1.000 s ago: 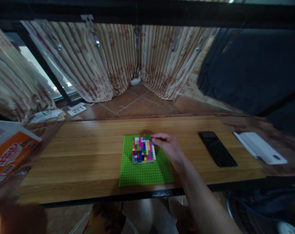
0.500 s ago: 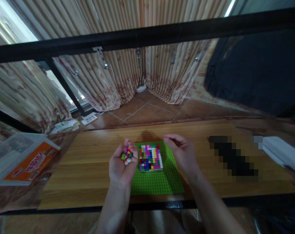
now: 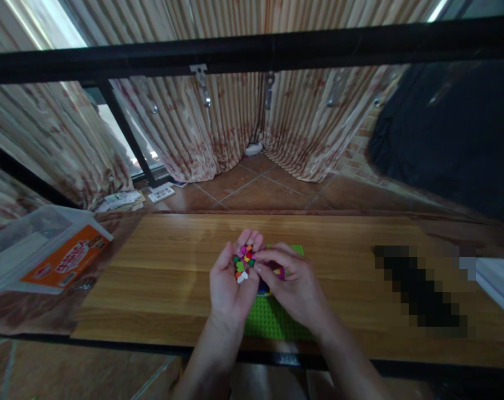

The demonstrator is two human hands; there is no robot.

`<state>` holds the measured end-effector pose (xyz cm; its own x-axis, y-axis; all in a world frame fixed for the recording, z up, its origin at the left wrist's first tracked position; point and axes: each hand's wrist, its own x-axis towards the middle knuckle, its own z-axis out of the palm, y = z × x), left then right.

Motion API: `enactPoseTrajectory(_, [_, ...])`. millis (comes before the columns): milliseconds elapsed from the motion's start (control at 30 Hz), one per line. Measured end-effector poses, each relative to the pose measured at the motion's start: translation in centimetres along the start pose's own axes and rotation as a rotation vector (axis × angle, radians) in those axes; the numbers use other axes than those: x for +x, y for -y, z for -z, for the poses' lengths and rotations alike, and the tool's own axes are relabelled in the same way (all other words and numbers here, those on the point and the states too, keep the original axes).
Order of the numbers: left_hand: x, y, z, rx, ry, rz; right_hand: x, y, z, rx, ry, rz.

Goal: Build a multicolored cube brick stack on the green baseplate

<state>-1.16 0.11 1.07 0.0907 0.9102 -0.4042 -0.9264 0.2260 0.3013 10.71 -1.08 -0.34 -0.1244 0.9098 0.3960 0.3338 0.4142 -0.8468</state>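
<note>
My left hand (image 3: 230,286) is cupped palm up, holding a small heap of colourful toy building bricks (image 3: 240,268). Thumb and forefinger of my right hand (image 3: 296,280) are drawn together at the edge of this heap, touching the bricks. Whether one is pinched between those fingertips is too small to tell. Beneath both hands lies a green studded baseplate (image 3: 272,322). Most of the multicoloured brick block (image 3: 263,288) on it is hidden behind my hands, with bits of blue and yellow showing.
The baseplate rests on a wooden table (image 3: 160,278). A clear plastic box (image 3: 48,244) with an orange label is at the left. To the right are a blurred-out dark patch (image 3: 421,291) and a white object (image 3: 497,283). A black rail (image 3: 235,53) crosses in front of the curtains.
My right hand has moved left from beyond the block to the bricks in my left palm. The hands now cover most of the block. The camera view has shifted somewhat left.
</note>
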Motion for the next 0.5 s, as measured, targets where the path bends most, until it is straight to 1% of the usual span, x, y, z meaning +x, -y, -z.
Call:
enactPoseTrajectory(200, [0.13,0.45,0.13,0.030,0.025,-0.041,-0.19,-0.17,-0.83,-0.140,0.020,0.026])
enactPoseTrajectory(500, [0.00,0.76,-0.04,0.005,0.012,-0.023,-0.07,-0.12,-0.95,-0.161,0.023,0.036])
